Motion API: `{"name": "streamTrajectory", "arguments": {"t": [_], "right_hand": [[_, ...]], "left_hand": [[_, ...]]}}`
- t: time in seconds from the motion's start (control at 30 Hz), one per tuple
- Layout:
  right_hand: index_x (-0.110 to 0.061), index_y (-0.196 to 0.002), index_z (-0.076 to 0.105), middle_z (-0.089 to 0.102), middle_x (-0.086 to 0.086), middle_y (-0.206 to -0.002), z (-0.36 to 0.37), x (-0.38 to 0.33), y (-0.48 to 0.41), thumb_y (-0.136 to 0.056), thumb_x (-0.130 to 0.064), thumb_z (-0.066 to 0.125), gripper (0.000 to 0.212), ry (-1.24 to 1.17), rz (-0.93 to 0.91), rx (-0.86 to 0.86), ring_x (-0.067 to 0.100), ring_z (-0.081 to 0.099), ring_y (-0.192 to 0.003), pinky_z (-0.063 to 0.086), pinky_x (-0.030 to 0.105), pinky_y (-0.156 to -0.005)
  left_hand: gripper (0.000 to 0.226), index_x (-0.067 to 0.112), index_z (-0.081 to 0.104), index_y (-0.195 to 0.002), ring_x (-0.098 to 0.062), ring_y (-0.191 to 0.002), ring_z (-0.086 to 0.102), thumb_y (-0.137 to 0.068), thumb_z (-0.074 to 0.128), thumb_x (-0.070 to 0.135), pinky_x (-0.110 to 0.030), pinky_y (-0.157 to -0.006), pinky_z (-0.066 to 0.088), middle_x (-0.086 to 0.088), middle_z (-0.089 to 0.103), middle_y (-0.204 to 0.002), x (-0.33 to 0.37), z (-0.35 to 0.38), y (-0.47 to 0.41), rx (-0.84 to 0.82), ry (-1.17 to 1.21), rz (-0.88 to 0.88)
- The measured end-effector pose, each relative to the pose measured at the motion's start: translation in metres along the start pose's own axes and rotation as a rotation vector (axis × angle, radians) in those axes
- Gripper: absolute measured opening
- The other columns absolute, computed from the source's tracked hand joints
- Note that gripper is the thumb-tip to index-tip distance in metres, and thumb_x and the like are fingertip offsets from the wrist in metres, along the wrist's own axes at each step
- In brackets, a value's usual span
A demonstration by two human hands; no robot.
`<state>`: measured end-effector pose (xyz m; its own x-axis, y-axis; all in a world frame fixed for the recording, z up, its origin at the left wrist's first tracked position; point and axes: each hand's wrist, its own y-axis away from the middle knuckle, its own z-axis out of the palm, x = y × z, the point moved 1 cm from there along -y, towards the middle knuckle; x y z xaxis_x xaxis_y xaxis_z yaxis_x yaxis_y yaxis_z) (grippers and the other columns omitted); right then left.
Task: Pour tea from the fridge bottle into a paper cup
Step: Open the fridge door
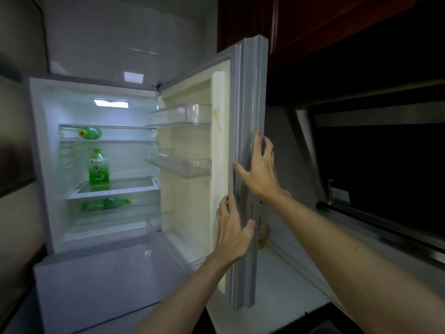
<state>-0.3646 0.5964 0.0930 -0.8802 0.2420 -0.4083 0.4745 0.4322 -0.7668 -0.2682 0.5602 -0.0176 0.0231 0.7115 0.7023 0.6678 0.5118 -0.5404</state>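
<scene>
Dim room; main light is the white glowing fridge interior [106, 150] at 9 o'clock. Glare on glossy grey wall panel [133, 75] at 11. Soft blur throughout, wide-angle bending at edges, 3 o'clock near black.

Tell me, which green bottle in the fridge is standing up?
The middle bottle, on the shelf above the drawer, stands upright with its cap on top. The top bottle and bottom bottle lie sideways.

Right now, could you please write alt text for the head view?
Both hands, left hand and right hand, rest on the edge of an open fridge door. Inside, one green bottle stands upright, and two others lie on their sides.
</scene>
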Motion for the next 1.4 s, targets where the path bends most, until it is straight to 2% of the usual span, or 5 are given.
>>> {"name": "streamTrajectory", "arguments": {"t": [0.3,0.4,0.63,0.97,1.4], "right_hand": [[-0.031,-0.155,-0.007,-0.009,0.011,-0.160,-0.001,0.033,-0.019,-0.094,-0.024,0.062,0.093,0.011,0.107,-0.020,0.036,0.006,-0.147,0.020,0.052,-0.119],[-0.031,-0.155,-0.008,-0.010,0.011,-0.160,-0.002,0.041,-0.023,-0.094,-0.024,0.061,0.093,0.012,0.121,-0.032,0.036,0.006,-0.147,0.020,0.052,-0.119],[-0.035,-0.153,-0.010,-0.012,0.007,-0.162,-0.002,0.055,-0.033,-0.092,-0.023,0.062,0.095,-0.009,0.157,-0.049,0.035,0.003,-0.150,0.019,0.057,-0.118],[-0.031,-0.153,-0.016,-0.014,0.010,-0.162,-0.003,0.067,-0.040,-0.094,-0.023,0.060,0.096,0.026,0.169,-0.089,0.036,0.003,-0.149,0.019,0.059,-0.118],[-0.031,-0.152,-0.019,-0.020,0.009,-0.162,-0.004,0.084,-0.047,-0.095,-0.021,0.058,0.096,0.025,0.161,-0.124,0.031,-0.002,-0.150,0.011,0.052,-0.119]], "left_hand": [[0.081,0.012,0.001,-0.155,-0.021,-0.150,-0.003,-0.091,0.045,0.032,-0.033,-0.121,0.000,-0.007,-0.006,-0.163,-0.002,0.023,-0.026,-0.150,-0.002,0.048],[0.089,0.012,0.001,-0.155,-0.023,-0.150,-0.003,-0.080,0.038,0.040,-0.035,-0.120,0.001,-0.007,-0.008,-0.163,-0.001,0.029,-0.032,-0.188,0.015,0.045],[0.079,0.010,0.002,-0.155,-0.029,-0.149,-0.005,-0.094,0.049,0.025,-0.036,-0.119,0.006,-0.008,-0.018,-0.161,-0.004,0.043,-0.049,-0.256,-0.026,0.064],[0.072,0.008,0.014,-0.154,-0.029,-0.149,0.002,-0.093,0.049,0.026,-0.036,-0.119,0.013,-0.008,-0.012,-0.161,-0.006,0.051,-0.064,-0.290,-0.044,0.097],[0.075,0.007,0.011,-0.154,-0.031,-0.148,0.003,-0.093,0.048,0.031,-0.042,-0.120,0.015,-0.009,-0.007,-0.162,-0.004,0.063,-0.077,-0.327,-0.076,0.067]]}}
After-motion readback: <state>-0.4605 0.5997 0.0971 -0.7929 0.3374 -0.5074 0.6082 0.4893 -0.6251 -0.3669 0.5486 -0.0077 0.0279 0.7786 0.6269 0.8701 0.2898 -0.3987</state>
